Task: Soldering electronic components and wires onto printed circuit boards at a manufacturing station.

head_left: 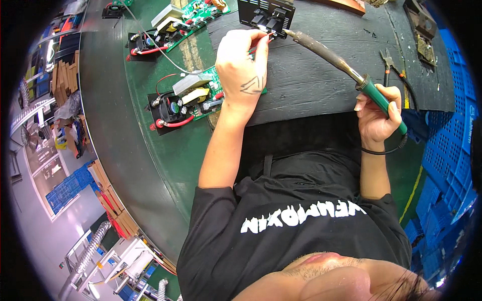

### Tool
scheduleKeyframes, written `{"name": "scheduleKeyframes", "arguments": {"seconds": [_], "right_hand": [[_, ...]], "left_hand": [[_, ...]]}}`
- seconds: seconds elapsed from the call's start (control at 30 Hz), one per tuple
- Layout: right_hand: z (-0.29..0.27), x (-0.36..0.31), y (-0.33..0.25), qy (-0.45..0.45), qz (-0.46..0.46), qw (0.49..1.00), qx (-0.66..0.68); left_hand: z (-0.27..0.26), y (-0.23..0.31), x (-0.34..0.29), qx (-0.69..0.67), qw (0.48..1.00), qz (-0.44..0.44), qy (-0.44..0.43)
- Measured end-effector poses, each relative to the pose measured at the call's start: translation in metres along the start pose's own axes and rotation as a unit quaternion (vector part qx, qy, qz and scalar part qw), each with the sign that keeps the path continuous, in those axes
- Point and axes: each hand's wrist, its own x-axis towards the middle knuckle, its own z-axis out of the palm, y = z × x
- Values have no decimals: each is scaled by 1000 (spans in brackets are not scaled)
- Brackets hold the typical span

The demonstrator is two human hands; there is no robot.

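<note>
My right hand (379, 120) is wrapped around the green handle of a soldering iron (326, 52), whose long metal barrel slants up to the left. Its tip is at the edge of a black slotted metal panel (247, 11) with black sockets, at the far edge of the view. Thumb and fingers of my left hand (240, 62) pinch a thin red wire (271, 36) beside those sockets. Whether the tip touches a terminal is too small to tell. Partly behind my left hand lies a green circuit board (213, 78) attached to a black fan panel (161, 110).
Another board with a fan (173, 30) lies farther back on the green surface. Cutting pliers (387, 62) rest on the dark mat (311, 93) at right, near a worn metal block (422, 20). Blue plastic crates (449, 145) stand along the right side.
</note>
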Motion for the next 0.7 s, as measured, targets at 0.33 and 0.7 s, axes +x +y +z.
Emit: {"name": "scheduleKeyframes", "arguments": {"seconds": [0.33, 0.7], "right_hand": [[4, -1, 0, -22, 2, 1000, -19], [4, -1, 0, -26, 11, 999, -24]], "left_hand": [[0, 0, 1, 11, 1000, 17, -3], [0, -1, -1, 14, 1000, 25, 0]]}}
